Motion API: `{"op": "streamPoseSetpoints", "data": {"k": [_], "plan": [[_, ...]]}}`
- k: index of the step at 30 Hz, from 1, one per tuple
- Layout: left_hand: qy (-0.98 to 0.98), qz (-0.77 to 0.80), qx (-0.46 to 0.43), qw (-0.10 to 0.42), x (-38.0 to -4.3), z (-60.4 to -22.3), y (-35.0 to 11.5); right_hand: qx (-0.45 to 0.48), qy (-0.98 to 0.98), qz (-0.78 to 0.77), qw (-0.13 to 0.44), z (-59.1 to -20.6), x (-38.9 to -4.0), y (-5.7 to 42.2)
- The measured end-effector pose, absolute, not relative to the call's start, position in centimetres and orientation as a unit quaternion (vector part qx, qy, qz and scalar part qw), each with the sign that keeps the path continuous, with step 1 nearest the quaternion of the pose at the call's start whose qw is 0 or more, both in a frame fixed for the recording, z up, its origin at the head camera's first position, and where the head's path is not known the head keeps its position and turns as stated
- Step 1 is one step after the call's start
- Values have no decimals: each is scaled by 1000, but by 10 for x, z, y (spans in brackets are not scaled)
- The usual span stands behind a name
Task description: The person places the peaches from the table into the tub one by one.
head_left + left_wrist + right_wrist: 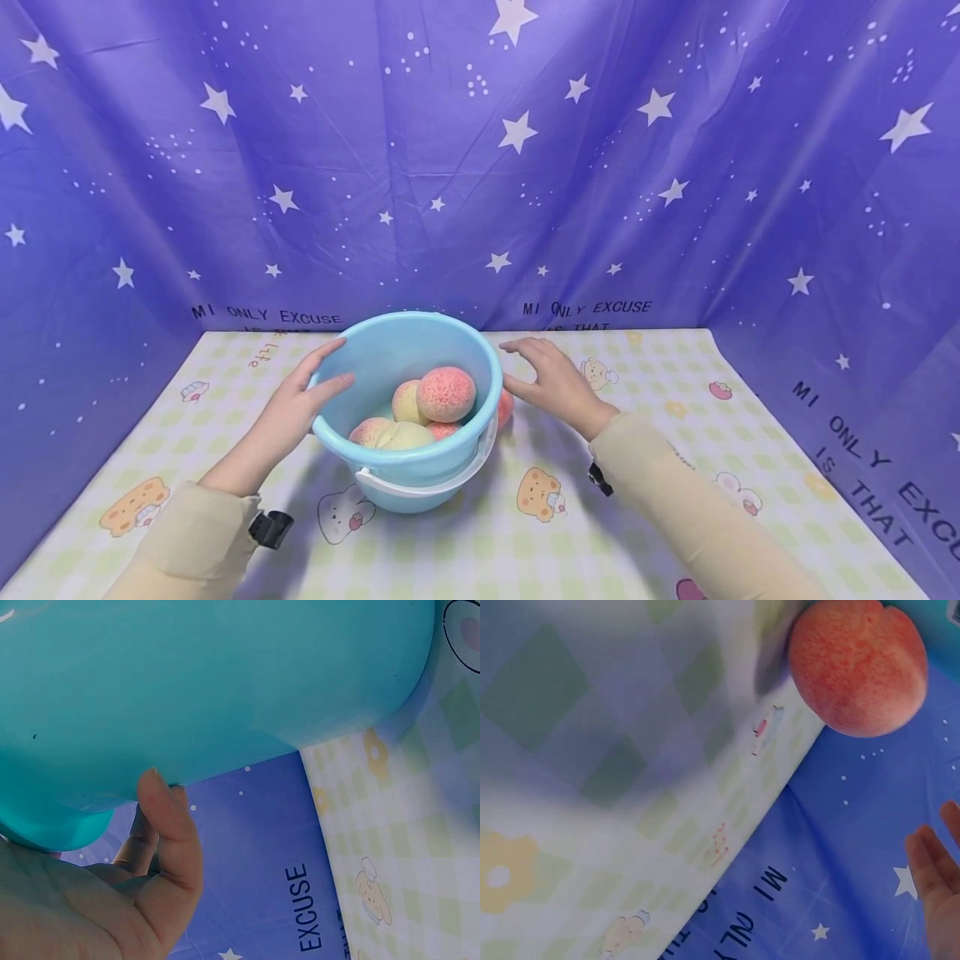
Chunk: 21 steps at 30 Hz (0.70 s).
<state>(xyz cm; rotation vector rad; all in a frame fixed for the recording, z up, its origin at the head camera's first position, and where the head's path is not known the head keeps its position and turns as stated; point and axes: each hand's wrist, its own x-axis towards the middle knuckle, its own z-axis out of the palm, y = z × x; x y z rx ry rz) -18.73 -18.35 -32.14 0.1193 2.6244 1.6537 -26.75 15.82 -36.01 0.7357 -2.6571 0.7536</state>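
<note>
A light blue bucket (408, 471) stands on the table in the head view, with its mouth towards me and several peaches (446, 394) inside. My left hand (288, 408) holds its left rim, the thumb reaching over the edge; in the left wrist view, curled fingers (171, 832) lie against the outer wall. Right of the bucket, my right hand (558, 385) hovers with loosely bent fingers and nothing in them. Another peach (859, 667) sits outside the bucket on its right side, partly hidden by it in the head view.
The bucket's white handle (427, 490) hangs down across its front. A checked cloth with cartoon prints covers the table (637, 533). Behind and at both sides hangs a purple curtain (450, 150) with white stars.
</note>
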Motion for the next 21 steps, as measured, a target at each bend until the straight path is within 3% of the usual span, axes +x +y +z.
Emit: {"op": "streamPoseSetpoints", "data": {"k": [14,21], "plan": [[845,533,37,15,-187,-322,-184,265,-920,255,134,-381,-264,156],[845,532,38,15,-189,-323,-185,250,-928,256,104,-387,-265,156]]}}
